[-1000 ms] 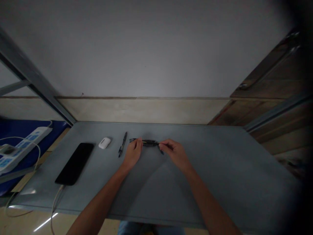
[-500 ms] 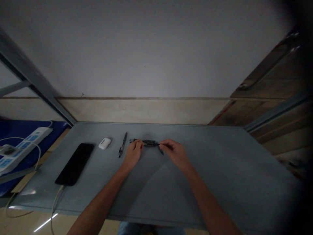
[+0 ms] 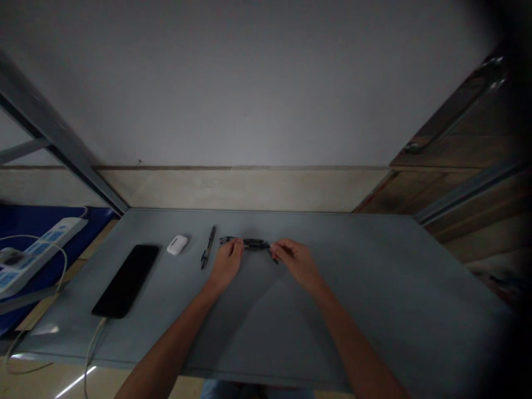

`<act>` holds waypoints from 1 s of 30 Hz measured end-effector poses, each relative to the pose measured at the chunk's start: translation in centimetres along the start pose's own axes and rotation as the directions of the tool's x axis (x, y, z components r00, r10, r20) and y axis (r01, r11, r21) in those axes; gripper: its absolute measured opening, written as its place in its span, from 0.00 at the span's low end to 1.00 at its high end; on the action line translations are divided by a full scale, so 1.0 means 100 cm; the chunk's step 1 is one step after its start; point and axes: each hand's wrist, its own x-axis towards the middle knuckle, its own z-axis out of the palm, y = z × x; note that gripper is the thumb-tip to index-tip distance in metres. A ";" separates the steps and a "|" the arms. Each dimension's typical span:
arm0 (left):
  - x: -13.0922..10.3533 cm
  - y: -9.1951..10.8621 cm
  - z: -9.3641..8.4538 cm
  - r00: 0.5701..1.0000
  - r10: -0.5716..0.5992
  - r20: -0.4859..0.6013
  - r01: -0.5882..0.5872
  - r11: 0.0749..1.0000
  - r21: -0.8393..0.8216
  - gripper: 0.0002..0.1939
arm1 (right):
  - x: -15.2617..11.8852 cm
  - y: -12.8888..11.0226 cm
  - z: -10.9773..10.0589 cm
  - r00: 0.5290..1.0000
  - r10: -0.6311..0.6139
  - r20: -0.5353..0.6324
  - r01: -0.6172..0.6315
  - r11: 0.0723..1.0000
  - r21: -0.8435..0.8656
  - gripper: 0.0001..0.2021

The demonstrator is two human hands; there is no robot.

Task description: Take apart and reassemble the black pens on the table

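Note:
Between my two hands lies a slim bundle of what look like black pens point(image 3: 254, 244), held level just over or on the grey table. My left hand point(image 3: 228, 260) is closed around it near its left end, and the pen ends stick out beyond the fingers. My right hand point(image 3: 296, 259) pinches the thin dark right end. A short dark strip point(image 3: 275, 259) slants down below those fingertips; whether it belongs to the bundle I cannot tell. Left of my left hand, a single black pen point(image 3: 208, 247) lies on the table, apart from it.
A white earbud case point(image 3: 177, 244) and a black phone point(image 3: 127, 281) with a pale cable point(image 3: 92, 346) lie on the table's left. Beyond the left edge, a white power strip point(image 3: 41, 257) rests on a blue surface. A wall point(image 3: 249, 111) stands behind the grey table point(image 3: 374, 288).
Both hands keep their hold on the bundle and stay nearly in place. The view has shifted very slightly.

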 end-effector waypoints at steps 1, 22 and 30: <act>0.000 0.000 0.000 1.000 -0.007 0.001 0.007 1.000 -0.014 0.20 | 0.000 0.001 0.000 1.000 -0.007 -0.009 0.007 1.000 0.018 0.13; 0.001 -0.003 0.000 1.000 0.004 0.012 -0.003 0.999 -0.039 0.17 | -0.001 -0.003 -0.001 1.000 0.017 -0.019 -0.018 1.000 -0.014 0.15; 0.000 0.001 -0.001 0.999 -0.002 0.043 0.003 1.000 -0.007 0.17 | 0.000 -0.001 -0.001 0.999 -0.026 -0.023 0.026 1.000 -0.018 0.13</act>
